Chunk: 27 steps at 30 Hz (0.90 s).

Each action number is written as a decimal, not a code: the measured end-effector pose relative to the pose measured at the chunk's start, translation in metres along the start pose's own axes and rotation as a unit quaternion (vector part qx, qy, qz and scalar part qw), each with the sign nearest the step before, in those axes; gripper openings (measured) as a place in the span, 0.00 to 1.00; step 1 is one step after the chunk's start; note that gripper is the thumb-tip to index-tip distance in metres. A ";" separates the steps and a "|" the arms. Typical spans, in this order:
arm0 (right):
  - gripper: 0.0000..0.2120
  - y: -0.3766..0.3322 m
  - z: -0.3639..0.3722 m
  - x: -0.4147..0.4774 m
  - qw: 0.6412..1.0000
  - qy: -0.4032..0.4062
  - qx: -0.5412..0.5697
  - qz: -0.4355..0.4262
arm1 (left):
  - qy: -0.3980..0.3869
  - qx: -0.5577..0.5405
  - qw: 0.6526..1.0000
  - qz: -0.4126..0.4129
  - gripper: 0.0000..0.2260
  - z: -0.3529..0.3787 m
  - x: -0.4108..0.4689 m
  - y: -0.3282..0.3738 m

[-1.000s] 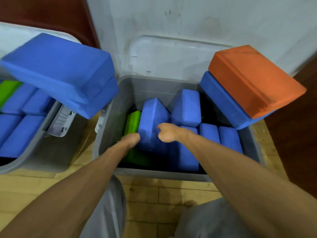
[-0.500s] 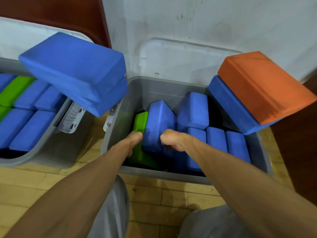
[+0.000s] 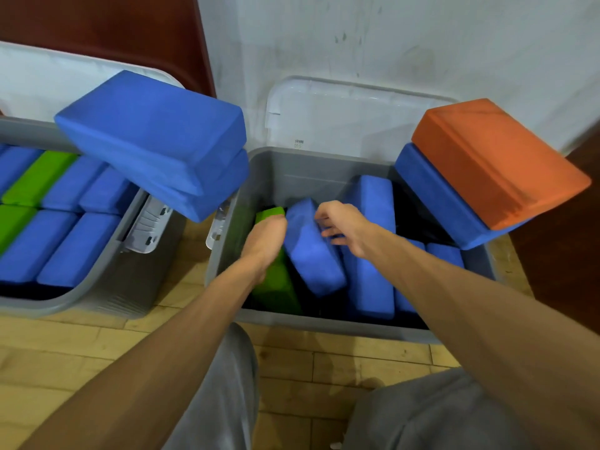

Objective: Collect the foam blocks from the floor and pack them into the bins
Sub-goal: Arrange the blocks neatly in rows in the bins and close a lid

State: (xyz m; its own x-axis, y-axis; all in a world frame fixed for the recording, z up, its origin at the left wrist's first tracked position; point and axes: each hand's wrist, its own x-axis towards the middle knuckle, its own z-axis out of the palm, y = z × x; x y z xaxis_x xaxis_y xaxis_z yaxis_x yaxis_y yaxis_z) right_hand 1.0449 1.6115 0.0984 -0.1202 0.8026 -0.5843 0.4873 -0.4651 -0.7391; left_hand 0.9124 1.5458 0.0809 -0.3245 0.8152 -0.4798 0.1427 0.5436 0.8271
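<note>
The tilted blue block (image 3: 313, 251) lay between both hands; right hand (image 3: 344, 227) spread loose against it, left hand (image 3: 266, 237) grip could not be told

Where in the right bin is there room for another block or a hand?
Free: the gap between the upright blue block and the stacked blue block under the orange block. Crowded: front left, where the left hand and right hand meet the tilted blue block beside the green block.

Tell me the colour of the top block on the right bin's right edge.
Orange; the block shows best in the head view.
</note>
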 end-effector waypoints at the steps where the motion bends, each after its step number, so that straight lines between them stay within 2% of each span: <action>1: 0.04 0.002 0.004 0.001 0.999 0.012 -0.049 -0.007 | -0.005 0.034 0.999 0.016 0.11 0.003 -0.003 0.001; 3: 0.04 0.009 0.013 0.000 0.994 -0.007 -0.106 0.009 | -0.008 0.087 0.996 0.001 0.19 0.001 0.000 -0.002; 5: 0.04 0.016 0.021 -0.004 0.992 -0.060 -0.109 0.024 | -0.005 0.124 0.992 -0.028 0.22 -0.004 0.000 -0.008; 9: 0.15 0.024 0.031 -0.004 0.987 -0.080 -0.137 0.004 | -0.052 0.172 0.982 -0.063 0.19 -0.010 0.002 -0.025; 12: 0.11 0.032 0.030 -0.001 0.981 -0.073 -0.180 0.028 | -0.098 0.183 0.974 -0.089 0.14 -0.005 0.004 -0.039; 14: 0.14 0.038 0.029 0.002 0.972 -0.069 -0.220 0.054 | -0.117 0.184 0.972 -0.092 0.12 0.002 0.003 -0.044; 17: 0.12 0.043 0.033 -0.002 0.967 -0.097 -0.216 0.092 | -0.106 0.170 0.975 -0.093 0.09 0.012 0.004 -0.041; 21: 0.20 0.040 0.032 -0.008 0.981 -0.088 -0.118 0.127 | -0.087 0.134 0.983 -0.093 0.10 0.020 0.001 -0.032; 24: 0.21 0.028 0.018 -0.015 0.990 -0.064 -0.025 0.119 | -0.071 0.022 0.995 -0.069 0.08 0.019 -0.003 -0.014; 26: 0.24 0.016 0.007 -0.019 0.994 -0.043 -0.010 0.097 | -0.053 -0.055 0.996 -0.041 0.04 0.013 -0.005 0.002; 27: 0.25 0.010 0.003 -0.020 0.996 -0.039 -0.004 0.085 | -0.044 -0.084 0.995 -0.016 0.06 0.010 -0.003 0.006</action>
State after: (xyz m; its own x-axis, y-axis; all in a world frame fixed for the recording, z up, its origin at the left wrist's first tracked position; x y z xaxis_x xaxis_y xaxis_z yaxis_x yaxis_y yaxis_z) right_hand 1.0495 1.5900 0.1017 -0.1021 0.6813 -0.7249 0.5126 -0.5884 -0.6253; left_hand 0.9235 1.5486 0.0849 -0.2419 0.8167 -0.5240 -0.0262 0.5343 0.8449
